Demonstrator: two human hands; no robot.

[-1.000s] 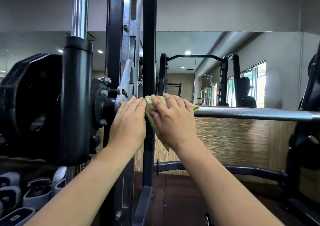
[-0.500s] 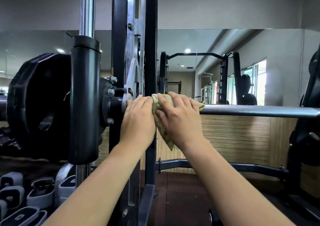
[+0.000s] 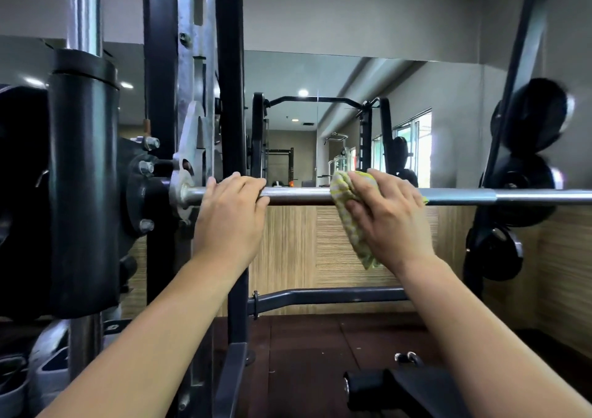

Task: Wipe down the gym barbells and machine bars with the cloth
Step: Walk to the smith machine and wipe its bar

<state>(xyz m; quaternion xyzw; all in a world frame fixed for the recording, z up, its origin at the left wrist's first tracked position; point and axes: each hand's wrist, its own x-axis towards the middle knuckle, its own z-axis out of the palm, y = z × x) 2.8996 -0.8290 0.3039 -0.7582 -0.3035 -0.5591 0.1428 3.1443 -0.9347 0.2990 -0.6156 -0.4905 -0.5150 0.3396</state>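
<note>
- While two hands are working along one machine bar (image 3: 298, 194), a single yellow-and-white cloth (image 3: 352, 228) is lying between the right palm and the steel. It is draped over the bar, with its tail hanging down below.
- The left hand (image 3: 230, 216) is gripping the bare bar close to its left end, just beside the steel hook plate (image 3: 189, 148). Its fingers (image 3: 238, 182) are curling tightly over the top of the bar, with no gap showing.
- The right hand (image 3: 384, 216) is holding the cloth against the bar, well apart from the left hand, with bare steel showing between them. Its fingers (image 3: 378, 179) are bending over the top of the cloth and the thumb is pressing it from underneath — a close wrap, not a spread hand.
- The one bar is running level from the black flange (image 3: 137, 187) at the left out past the right edge.
- Three bolts (image 3: 146, 166) are showing on that flange.
- One large weight plate (image 3: 22, 167) is sitting at the far left, partly behind one black sleeve (image 3: 83, 177) that is riding on one chrome guide rod (image 3: 85, 7).
- Three smaller weight plates (image 3: 531, 113) are hanging on the slanted post at the right — one above another, behind the bar.
- One mirror (image 3: 320, 75) is spanning the wall behind, and one dark bench pad (image 3: 416, 392) is showing at the bottom right.
</note>
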